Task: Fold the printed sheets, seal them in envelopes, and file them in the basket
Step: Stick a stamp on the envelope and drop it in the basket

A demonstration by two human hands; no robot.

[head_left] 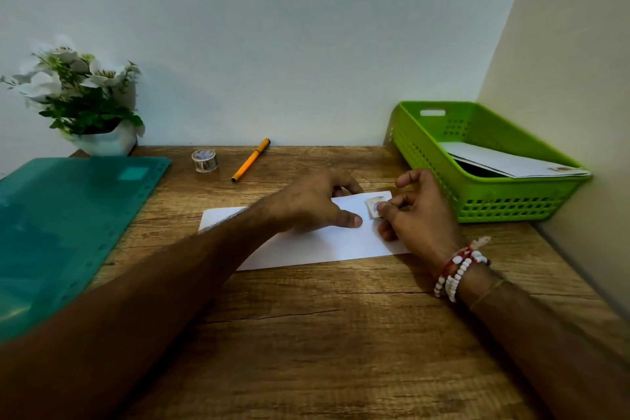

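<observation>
white envelope (306, 245) flat on the wooden tabletop (306, 334), about mid-scene, long side running left to right. left grip (313, 204) reaching in from the near left, laid over the envelope's far half, fingers spread and fairly straight, thumb stretched toward the right, pressing the paper down rather than closing round anything. right grip (416, 215) at the envelope's right end, fingers curled, tips pinching a small patterned tape piece (372, 207) against the far right corner of the envelope. red and white bead bracelets (456, 269) on the right wrist. just right of that grip, a green basket (511, 201) in the far right corner of the tabletop, against the walls, with white envelopes (504, 160) already lying inside, slanted across it. farther back, near the wall, a small tape roll (204, 160) standing on its side and an orange pen (250, 160) lying at an angle just right of it. teal plastic folder (68, 232) along the left edge. white flowers in a white pot (85, 95) at the far left corner.
</observation>
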